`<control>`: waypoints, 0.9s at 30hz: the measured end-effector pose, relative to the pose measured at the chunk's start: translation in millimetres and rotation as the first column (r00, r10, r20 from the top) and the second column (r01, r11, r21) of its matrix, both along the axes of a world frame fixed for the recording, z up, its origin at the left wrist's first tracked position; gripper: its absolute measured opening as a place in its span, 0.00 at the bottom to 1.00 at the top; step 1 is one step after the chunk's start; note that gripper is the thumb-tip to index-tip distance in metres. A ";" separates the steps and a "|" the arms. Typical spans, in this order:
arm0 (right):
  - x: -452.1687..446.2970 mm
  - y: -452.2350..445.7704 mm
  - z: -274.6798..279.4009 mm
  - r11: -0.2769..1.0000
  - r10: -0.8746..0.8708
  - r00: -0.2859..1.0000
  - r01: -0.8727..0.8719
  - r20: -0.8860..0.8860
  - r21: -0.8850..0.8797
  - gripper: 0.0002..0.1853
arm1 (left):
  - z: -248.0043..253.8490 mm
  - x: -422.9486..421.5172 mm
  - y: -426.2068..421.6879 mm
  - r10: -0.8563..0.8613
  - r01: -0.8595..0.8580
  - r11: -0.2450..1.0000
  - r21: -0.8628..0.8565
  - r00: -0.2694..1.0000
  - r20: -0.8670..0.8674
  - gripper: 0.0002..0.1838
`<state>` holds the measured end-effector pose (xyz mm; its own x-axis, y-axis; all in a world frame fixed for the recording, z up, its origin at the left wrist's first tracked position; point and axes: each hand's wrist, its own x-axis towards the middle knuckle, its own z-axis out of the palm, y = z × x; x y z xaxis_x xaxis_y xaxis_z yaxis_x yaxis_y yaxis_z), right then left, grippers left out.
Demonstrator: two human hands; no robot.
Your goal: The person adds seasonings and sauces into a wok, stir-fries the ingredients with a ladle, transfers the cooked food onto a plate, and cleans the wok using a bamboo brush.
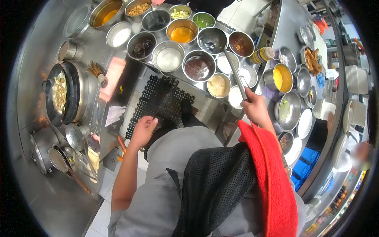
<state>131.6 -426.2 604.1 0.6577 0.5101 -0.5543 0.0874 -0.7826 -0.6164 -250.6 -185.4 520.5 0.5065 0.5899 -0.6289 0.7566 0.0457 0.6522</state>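
Observation:
My right hand (256, 107) is closed around the handle of a long metal ladle (236, 74). The handle slants up and left to a dark round bowl (212, 40) among the seasoning pots; whether it rests on anything I cannot tell. Around it are a pot of amber liquid (182, 34), a pot of reddish-brown sauce (241, 44), a pot of dark liquid (198, 66) and a pot of pale paste (218, 85). My left hand (144, 130) hangs in front of my body, its fingers loosely curled and holding nothing.
At left, a wok (59, 93) holding pale food sits on the stove, with a bamboo brush (96, 73) and pink cloth (112, 79) alongside. A skimmer (74, 137) lies nearer. At right stand a yellow-liquid pot (278, 78), a steel bowl with greens (287, 110) and white plates (304, 123).

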 end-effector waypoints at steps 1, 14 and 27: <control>-1.4 -0.1 3.5 1.000 0.001 1.000 -0.001 0.002 0.002 0.37 | 0.9 -0.7 2.0 0.016 -0.017 1.000 0.022 1.000 0.010 0.28; -28.2 -6.3 37.3 0.978 -0.143 0.990 0.141 0.006 0.153 0.35 | 18.8 -13.5 30.2 0.034 -0.037 0.994 0.101 0.999 0.027 0.28; -78.7 64.0 63.0 0.969 0.189 0.977 -0.201 0.094 0.145 0.29 | 22.0 -132.8 63.0 0.241 -0.240 0.906 0.348 0.970 0.040 0.20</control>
